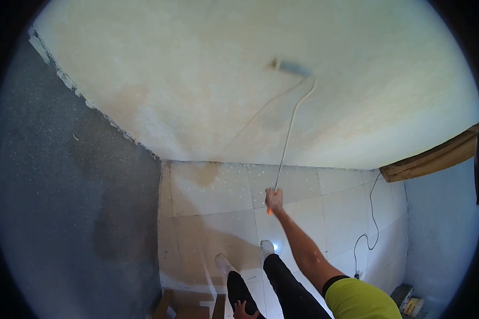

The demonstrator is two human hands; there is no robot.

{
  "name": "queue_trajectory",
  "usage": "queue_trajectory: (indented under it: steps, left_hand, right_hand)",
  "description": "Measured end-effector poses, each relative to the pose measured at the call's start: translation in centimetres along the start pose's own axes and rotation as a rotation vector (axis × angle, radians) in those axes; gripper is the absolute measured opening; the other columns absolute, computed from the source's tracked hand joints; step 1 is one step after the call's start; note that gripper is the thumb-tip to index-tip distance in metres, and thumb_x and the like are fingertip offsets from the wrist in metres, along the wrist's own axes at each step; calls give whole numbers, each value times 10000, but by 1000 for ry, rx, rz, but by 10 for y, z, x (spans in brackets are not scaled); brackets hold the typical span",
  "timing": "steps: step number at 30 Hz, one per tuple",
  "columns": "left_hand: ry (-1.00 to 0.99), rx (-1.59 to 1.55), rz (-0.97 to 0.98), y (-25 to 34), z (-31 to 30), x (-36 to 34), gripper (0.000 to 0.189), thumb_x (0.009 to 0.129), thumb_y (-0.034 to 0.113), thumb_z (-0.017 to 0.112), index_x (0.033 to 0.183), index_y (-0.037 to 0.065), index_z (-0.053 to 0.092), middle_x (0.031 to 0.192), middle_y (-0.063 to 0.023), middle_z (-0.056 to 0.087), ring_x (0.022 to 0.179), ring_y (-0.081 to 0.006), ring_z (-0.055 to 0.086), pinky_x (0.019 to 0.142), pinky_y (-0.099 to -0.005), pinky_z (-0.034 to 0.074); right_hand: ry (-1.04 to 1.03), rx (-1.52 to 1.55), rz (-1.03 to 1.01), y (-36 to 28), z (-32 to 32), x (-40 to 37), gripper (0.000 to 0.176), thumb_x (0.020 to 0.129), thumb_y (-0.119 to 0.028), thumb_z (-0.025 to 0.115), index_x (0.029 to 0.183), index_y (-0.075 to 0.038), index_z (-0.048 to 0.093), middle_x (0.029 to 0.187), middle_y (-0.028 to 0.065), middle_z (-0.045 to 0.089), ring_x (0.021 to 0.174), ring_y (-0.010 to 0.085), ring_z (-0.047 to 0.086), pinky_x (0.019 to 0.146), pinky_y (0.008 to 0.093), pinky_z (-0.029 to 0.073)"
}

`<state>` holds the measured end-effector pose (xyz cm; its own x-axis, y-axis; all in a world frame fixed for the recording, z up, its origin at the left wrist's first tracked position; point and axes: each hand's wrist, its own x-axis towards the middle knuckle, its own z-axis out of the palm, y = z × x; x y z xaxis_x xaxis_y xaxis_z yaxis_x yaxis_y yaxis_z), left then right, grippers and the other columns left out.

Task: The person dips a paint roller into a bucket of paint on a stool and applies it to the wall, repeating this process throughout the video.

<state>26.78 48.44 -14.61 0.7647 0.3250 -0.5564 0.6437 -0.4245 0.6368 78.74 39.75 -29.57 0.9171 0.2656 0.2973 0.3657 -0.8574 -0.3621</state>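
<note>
My right hand [274, 199] is wrapped round the orange handle of a long-framed paint roller [294, 68]. The roller's thin metal rod [289, 130] runs up from my fist and bends near the top. Its bluish-grey sleeve lies against the pale cream wall [197, 74], slightly blurred, and casts a thin shadow. Low in the view, my left hand [245, 310] rests with fingers spread on my left leg, holding nothing. Uneven, darker patches show on the wall.
White paint specks dot the tiled floor [213, 199] along the wall's foot. A dark grey wall [64, 175] stands left. A black cable [373, 210] winds across the tiles on the right, below a brown wooden piece [436, 158]. Cardboard [191, 311] and a bucket [402, 295] sit near the bottom.
</note>
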Motion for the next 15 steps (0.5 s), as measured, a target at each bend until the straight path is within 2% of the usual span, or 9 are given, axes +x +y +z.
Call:
queue_trajectory:
  steps: [1,2,3,5,6,8,9,11,15]
  left_hand:
    - [16,-23,6,-2,0,2,758,628,321,737,1263,76,404,1337,-209,333,1248,-387,276,998,-501,269]
    - [12,-15,5,-4,-1,4,758,628,321,737,1263,76,404,1337,-209,333,1248,-387,276,998,-501,269]
    - [20,-47,-3,-4,-4,5,756,626,318,739,1262,80,407,1338,-205,334,1248,-384,278,994,-507,272]
    - [47,-107,26,-6,-6,5,753,616,310,747,1255,84,418,1338,-197,338,1248,-381,281,986,-512,282]
    - [69,-36,34,-2,-9,5,750,608,308,754,1245,82,430,1327,-201,354,1245,-383,286,986,-503,289]
    - [62,-74,39,5,-21,8,750,600,301,758,1241,82,435,1316,-202,369,1244,-384,288,990,-488,294]
    - [62,-80,40,5,-22,6,750,600,301,758,1241,82,435,1316,-202,369,1244,-384,288,990,-488,294]
    - [63,-34,1,6,-24,9,738,603,284,757,1237,82,438,1308,-202,379,1237,-384,301,991,-474,301]
    - [48,-24,-11,3,-24,10,710,623,269,743,1237,83,440,1308,-196,383,1239,-373,302,992,-474,301]
  right_hand:
    - [-76,179,200,-1,16,-40,408,829,-313,469,560,-7,448,544,153,492,489,337,452,609,457,348]
    - [-222,193,203,-10,2,-68,422,811,-308,507,540,11,455,571,167,518,533,332,494,601,467,363]
    - [-188,489,800,-9,15,-103,408,776,-288,567,529,21,471,593,181,539,572,311,531,568,453,386]
    - [-171,282,797,-47,-59,-93,438,760,-307,613,506,23,478,600,189,552,557,290,536,516,426,395]
    - [-94,177,646,-47,-72,-95,411,794,-323,590,580,22,527,560,166,540,475,272,488,484,401,386]
    - [-28,435,586,-11,-57,-103,347,826,-304,565,714,24,545,504,105,497,418,202,432,445,354,369]
    - [-28,432,582,-21,-71,-86,347,826,-304,565,714,24,545,504,105,497,418,202,432,445,354,369]
    - [-33,624,532,-40,-100,-24,283,846,-253,545,866,29,521,487,41,444,421,126,406,423,304,353]
    - [19,926,444,-108,-131,91,287,846,-230,548,962,26,491,500,7,425,437,78,380,402,262,330]
